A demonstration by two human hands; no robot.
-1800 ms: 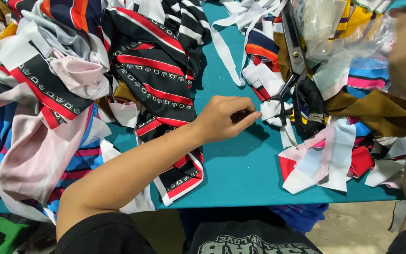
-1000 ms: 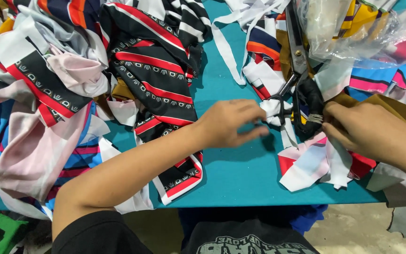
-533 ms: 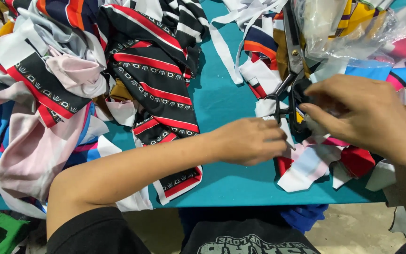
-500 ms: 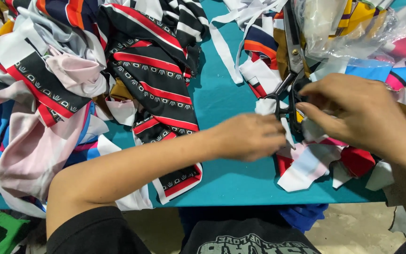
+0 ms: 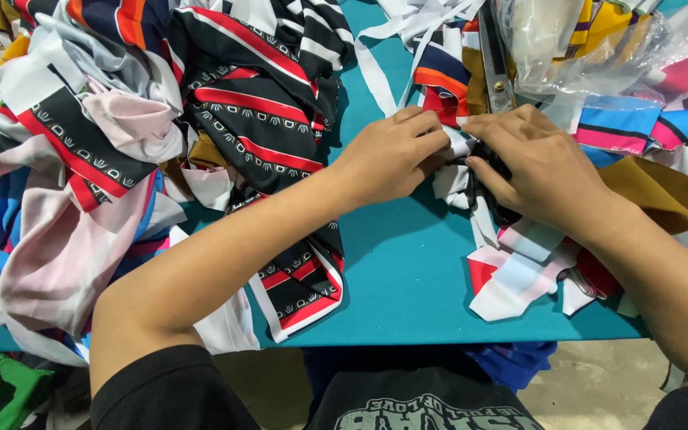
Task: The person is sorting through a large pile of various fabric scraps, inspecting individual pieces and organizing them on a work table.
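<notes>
My left hand (image 5: 392, 155) and my right hand (image 5: 539, 171) meet over a heap of cloth scraps on the teal table (image 5: 408, 271). Both pinch a small white fabric strip (image 5: 460, 146) between their fingertips. Large scissors (image 5: 490, 60) lie just behind the hands with the blades pointing away. Their black handles are mostly hidden under my right hand. White, pink and red scraps (image 5: 519, 275) lie beneath my right wrist.
A black cloth with red and white stripes (image 5: 256, 103) lies left of my left hand. Pink, white and blue fabrics (image 5: 65, 255) are heaped at the far left. A clear plastic bag (image 5: 583, 40) sits at the back right, and a brown cloth piece (image 5: 662, 191) at the right.
My right hand came in from the right and settled over the scissors' handles. My left hand moved right and away from me until both hands met on the white strip.
</notes>
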